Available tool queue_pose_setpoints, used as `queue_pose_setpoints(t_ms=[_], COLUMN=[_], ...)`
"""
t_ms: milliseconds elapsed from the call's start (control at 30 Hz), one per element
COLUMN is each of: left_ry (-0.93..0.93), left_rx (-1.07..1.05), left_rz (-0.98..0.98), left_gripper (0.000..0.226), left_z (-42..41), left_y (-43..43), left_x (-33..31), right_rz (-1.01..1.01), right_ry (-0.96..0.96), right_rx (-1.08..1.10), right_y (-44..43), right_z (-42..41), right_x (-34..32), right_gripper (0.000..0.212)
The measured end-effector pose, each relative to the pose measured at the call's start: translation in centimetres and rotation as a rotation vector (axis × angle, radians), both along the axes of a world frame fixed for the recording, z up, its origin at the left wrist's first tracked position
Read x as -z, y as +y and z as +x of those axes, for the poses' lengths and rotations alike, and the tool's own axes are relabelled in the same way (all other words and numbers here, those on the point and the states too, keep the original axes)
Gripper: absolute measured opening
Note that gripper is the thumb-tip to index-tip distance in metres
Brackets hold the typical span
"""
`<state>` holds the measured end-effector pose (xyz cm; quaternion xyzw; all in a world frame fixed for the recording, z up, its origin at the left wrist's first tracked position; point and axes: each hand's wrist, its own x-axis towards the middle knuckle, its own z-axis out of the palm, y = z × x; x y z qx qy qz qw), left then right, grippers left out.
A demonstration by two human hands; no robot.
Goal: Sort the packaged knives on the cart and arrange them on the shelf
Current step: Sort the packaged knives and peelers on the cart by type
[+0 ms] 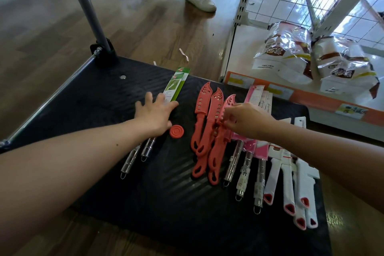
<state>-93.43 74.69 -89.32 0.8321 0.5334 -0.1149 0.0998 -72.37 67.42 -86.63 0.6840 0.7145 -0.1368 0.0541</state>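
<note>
We are pinching the red knives, lying 12-to-6 on the cart, in the curled right hand, while the left hand at 9 o'clock is pressing spread-fingered on the green-packaged knives.

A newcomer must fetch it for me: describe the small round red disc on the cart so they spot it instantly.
Look at the flat black ribbed cart deck. The red disc lies between the left hand and the row of red plastic knives. It alone is round, with concentric grooves; everything near it is long.
</note>
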Motion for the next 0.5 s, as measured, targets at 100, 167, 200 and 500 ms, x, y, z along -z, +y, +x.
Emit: queue_pose_setpoints(t_ms=[100, 167, 200, 500], left_ry=[-0.105, -0.252, -0.298, -0.137], left_rx=[0.086, 0.091, 0.103, 0.266], left_rz=[0.02, -0.078, -0.123, -0.196], left_gripper=[0.058, 0.065, 0.07, 0.081], left_z=[1.8, 3.7, 4.7, 6.8], left_y=[-0.9, -2.3, -3.2, -6.2], left_x=[-0.2, -0.2, -0.1, 1.3], right_rz=[-0.03, -0.047, -0.046, -0.007], right_ry=[-0.01, -0.022, -0.036, -0.076], right_rx=[0.017, 0.024, 0.014, -0.03], right_y=[-0.9, -1.6, -1.9, -2.2], right_z=[0.6, 1.0, 1.1, 0.4], right_x=[-0.1, -0.1, 0.0, 1.7], right_gripper=[0.025, 0.025, 0.026, 0.039])
